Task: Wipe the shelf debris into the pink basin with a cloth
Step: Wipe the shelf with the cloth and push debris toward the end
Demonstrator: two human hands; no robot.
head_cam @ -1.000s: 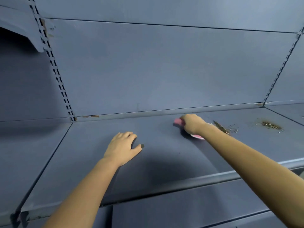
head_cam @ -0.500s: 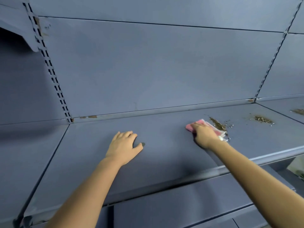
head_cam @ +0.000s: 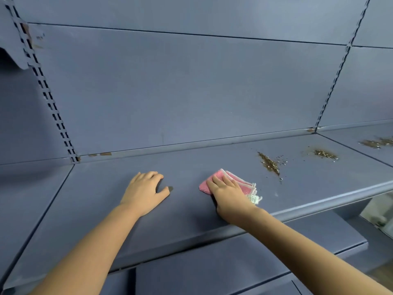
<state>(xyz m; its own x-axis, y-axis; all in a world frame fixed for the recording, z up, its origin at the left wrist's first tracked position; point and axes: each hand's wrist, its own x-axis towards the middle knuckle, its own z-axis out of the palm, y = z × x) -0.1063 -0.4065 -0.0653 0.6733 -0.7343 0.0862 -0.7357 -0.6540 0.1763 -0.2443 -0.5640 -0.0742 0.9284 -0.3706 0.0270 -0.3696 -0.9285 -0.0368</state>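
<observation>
My right hand point(head_cam: 228, 194) presses a folded pink cloth point(head_cam: 238, 184) flat on the blue-grey metal shelf point(head_cam: 106, 199), near its front edge. A streak of brown debris point(head_cam: 269, 163) lies on the shelf to the right of the cloth, apart from it. A second debris patch point(head_cam: 324, 154) sits further right, and a third debris patch point(head_cam: 376, 142) lies on the neighbouring shelf. My left hand point(head_cam: 144, 192) rests palm down on the shelf, fingers spread, holding nothing. No pink basin is in view.
A slotted upright point(head_cam: 44, 92) runs up the back panel at left, another slotted upright point(head_cam: 338, 67) at right. A lower shelf point(head_cam: 234, 262) juts out under the front edge. Something pale point(head_cam: 380, 211) shows at the far right below the shelf.
My right hand has drawn the cloth left and toward the front edge, away from the debris streak. My left hand has stayed in place. The view has shifted right.
</observation>
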